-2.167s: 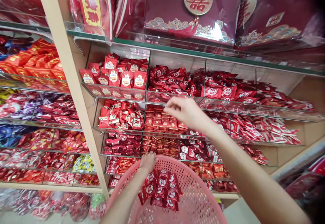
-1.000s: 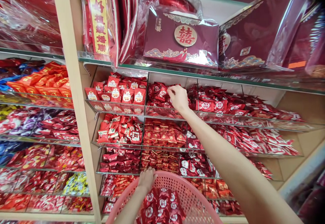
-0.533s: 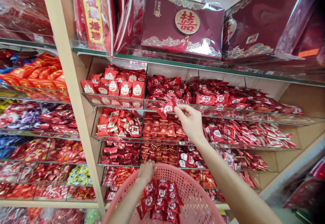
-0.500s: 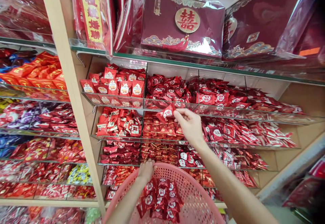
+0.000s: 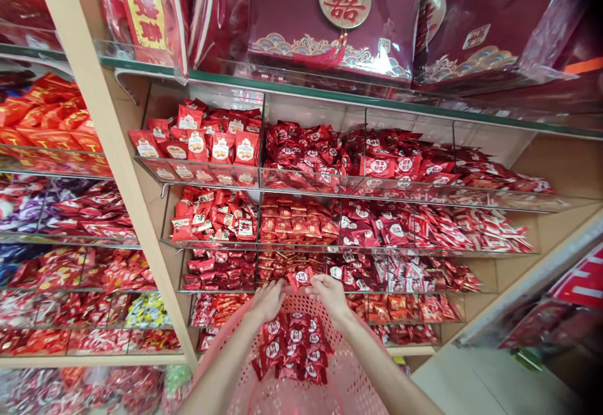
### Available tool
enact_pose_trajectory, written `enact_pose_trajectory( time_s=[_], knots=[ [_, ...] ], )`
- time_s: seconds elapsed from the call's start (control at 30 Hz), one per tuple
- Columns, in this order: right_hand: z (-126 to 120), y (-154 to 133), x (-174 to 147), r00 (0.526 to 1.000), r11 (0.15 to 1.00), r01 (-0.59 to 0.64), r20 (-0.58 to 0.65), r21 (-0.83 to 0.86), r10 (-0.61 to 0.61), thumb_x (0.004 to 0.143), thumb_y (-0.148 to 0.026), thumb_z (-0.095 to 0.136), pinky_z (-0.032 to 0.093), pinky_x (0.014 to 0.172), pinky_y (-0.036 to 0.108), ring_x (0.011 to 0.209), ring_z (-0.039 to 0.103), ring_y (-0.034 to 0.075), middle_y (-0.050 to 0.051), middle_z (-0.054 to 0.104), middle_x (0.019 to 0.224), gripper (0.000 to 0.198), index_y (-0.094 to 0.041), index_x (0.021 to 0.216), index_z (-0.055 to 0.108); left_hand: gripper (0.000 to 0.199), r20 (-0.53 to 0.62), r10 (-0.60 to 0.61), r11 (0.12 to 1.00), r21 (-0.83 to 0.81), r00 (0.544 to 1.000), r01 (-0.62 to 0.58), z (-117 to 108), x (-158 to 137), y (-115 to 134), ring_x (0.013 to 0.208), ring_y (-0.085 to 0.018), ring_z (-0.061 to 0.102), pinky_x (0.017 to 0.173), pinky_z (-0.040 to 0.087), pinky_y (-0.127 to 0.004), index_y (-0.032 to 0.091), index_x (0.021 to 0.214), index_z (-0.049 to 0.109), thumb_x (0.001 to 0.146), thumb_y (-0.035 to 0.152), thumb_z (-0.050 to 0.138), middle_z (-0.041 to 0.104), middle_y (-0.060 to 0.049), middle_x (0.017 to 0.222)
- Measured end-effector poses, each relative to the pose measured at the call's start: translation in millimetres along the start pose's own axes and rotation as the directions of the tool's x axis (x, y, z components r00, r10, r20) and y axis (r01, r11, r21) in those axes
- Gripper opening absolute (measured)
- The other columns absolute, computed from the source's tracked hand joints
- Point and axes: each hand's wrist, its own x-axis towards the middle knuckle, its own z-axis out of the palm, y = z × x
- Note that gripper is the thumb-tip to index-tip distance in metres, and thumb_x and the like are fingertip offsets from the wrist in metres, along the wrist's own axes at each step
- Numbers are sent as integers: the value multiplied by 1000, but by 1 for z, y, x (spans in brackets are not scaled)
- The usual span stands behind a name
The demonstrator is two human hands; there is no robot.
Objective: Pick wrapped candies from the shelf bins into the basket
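Between the thumb and fingers of my right hand (image 5: 330, 297) is a small red candy packet (image 5: 300, 278) with a white oval label, above the far rim of the basket. My left hand (image 5: 268, 301) is closed over the far left rim of the pink perforated plastic basket (image 5: 365, 346); its fingertips are partly hidden. Inside the basket lies a pile of dark red candy packets (image 5: 296, 339) with similar white labels.
Tiered shelves with clear dividers hold red wrapped sweets (image 5: 306, 151) and gold-printed packets (image 5: 299, 220). A glass shelf (image 5: 301, 91) above bears purple gift boxes (image 5: 330, 38). A wooden upright (image 5: 94, 120) stands at left. Tiled floor (image 5: 494, 377) shows at lower right.
My right hand has come down from the upper shelves to the basket's far rim, still holding the red packet. My left hand stays on the rim. The view has tilted down slightly.
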Motion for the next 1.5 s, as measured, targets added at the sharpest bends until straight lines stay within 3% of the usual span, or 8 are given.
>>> enact_pose_trajectory(
  time_s=[0.17,0.37,0.57,0.87,1.17,1.33,1.5],
  knots=[
    [-12,25,8,998,996,-60,-17,60,61,38,-44,82,53,62,28,62,68,19,0,62,57,46,-15,63,56,25,96,69,980,-192,993,-50,-12,0,-9,92,-14,56,82,40,-26,27,100,55,86,31,35,64,3,98],
    [-6,47,7,996,994,-81,47,73,78,38,-47,83,55,69,30,70,69,21,0,62,62,50,-15,65,56,36,118,198,897,-423,973,-131,-12,1,-19,82,-13,52,76,40,-22,18,84,58,82,50,42,61,2,86],
    [-2,57,0,990,994,-95,110,60,88,39,-52,81,55,71,30,73,69,22,0,62,64,52,-16,66,55,29,123,313,788,-587,942,-185,-8,1,-19,74,-11,50,73,41,-23,13,81,58,79,41,50,58,1,78],
    [-8,50,1,984,993,-92,149,-67,101,45,-50,80,52,60,27,63,67,18,-1,62,58,48,-15,65,55,27,122,246,833,-534,962,-145,-1,6,-27,73,-13,49,70,41,-24,14,72,59,73,41,59,58,0,75],
    [-21,40,2,980,968,-156,89,-198,176,63,-27,71,47,52,19,54,62,10,-3,61,54,21,-15,67,54,12,92,141,869,-488,986,-79,3,0,-35,80,-14,54,77,42,-26,16,79,60,72,24,52,62,-1,85],
    [-19,54,-5,954,918,-235,103,-318,280,63,-18,67,44,45,20,45,58,11,0,60,48,13,-15,63,55,18,81,68,887,-461,994,-23,8,3,-33,77,-14,54,74,43,-26,18,85,57,73,20,44,61,0,82],
    [-3,73,-12,958,889,-208,96,-409,269,64,-12,62,38,40,18,43,56,11,-5,56,45,12,-17,65,51,17,87,37,907,-421,996,3,8,5,-26,77,-13,54,73,42,-24,19,82,57,76,24,41,61,2,79]
  ],
)
